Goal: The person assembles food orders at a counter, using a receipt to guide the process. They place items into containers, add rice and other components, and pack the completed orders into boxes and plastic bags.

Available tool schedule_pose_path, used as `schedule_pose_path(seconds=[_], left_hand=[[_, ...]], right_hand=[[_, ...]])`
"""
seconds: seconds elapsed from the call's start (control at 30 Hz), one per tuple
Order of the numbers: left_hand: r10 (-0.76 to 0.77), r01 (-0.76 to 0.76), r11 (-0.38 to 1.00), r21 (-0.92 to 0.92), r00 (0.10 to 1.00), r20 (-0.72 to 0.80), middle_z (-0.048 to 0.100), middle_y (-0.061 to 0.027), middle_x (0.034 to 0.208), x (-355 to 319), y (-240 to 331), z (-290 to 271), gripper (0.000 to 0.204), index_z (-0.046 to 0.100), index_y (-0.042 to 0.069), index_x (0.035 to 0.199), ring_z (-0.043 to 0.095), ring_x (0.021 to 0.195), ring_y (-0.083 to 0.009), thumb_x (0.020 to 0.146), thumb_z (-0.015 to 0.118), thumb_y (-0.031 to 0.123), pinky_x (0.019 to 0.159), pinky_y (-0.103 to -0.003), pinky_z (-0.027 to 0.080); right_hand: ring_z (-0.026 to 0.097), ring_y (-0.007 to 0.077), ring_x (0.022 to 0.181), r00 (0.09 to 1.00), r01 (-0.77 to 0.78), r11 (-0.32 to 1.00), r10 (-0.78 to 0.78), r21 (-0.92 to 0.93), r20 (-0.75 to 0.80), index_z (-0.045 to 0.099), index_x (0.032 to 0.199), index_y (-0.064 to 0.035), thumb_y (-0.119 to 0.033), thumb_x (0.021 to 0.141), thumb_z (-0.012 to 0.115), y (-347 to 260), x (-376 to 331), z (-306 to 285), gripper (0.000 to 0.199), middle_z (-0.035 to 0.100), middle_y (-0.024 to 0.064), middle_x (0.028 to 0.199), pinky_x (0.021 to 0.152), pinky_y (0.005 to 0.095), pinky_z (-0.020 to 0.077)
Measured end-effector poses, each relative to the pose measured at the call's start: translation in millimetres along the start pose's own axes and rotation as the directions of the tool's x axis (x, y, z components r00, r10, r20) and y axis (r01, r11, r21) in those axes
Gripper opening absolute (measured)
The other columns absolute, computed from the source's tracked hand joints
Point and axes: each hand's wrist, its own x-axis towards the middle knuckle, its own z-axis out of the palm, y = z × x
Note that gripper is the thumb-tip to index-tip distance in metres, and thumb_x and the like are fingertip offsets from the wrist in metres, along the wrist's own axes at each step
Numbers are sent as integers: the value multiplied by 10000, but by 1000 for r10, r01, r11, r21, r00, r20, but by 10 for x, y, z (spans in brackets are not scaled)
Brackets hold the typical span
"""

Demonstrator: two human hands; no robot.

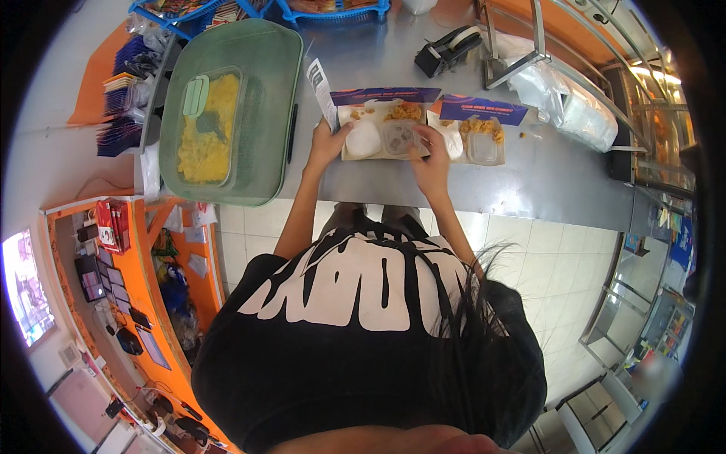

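Observation:
In front of me on the steel table stands an open food box (pixel 420 95) with a purple inner lid. It holds a rounded white paper-wrapped portion (pixel 363 138), golden fried pieces (pixel 404 112) and a small clear plastic cup (pixel 398 138). My right hand (pixel 431 160) has its fingers bent at the right side of that cup, closed on its edge. At the box's left edge, my left hand (pixel 325 145) is closed around the lower end of a printed white paper slip (pixel 321 85). A second similar box (pixel 484 108) sits just to the right, with fried pieces and a lidded clear cup (pixel 482 148).
A large green tub (pixel 265 57) with yellow food under a clear panel stands at left. Blue baskets (pixel 333 13) line the back edge. A black tape dispenser (pixel 446 51), a metal rack (pixel 518 72) and plastic-wrapped stacks (pixel 582 121) are at back right.

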Motion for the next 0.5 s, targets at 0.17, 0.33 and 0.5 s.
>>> schedule_pose_path(seconds=[0.17,0.33,0.5], left_hand=[[4,-7,990,144,1000,19,640,-210,1122,-48,-73,-148,415,526,-16,1220,622,1051,-307,834,613,108,912,-374,455],[89,-81,954,289,996,-15,612,-194,1151,-153,-180,-47,385,526,3,1213,596,1059,-312,883,602,186,906,-383,441],[122,-88,966,243,984,-127,544,-217,1202,-207,-219,89,383,508,-31,1203,545,1110,-336,929,559,233,939,-408,408]], right_hand=[[458,384,1213,976,-17,930,96,-368,197,467,1264,-66,-167,692,757,-79,146,179,648,466,211,1294,1009,444,400],[454,409,1211,935,-73,840,245,-537,256,437,1299,-94,-186,640,783,-229,157,260,750,433,236,1318,1003,450,401],[502,346,1166,967,1,981,48,-192,251,495,1264,-105,-169,613,795,-490,210,93,720,514,174,1250,990,417,415]])
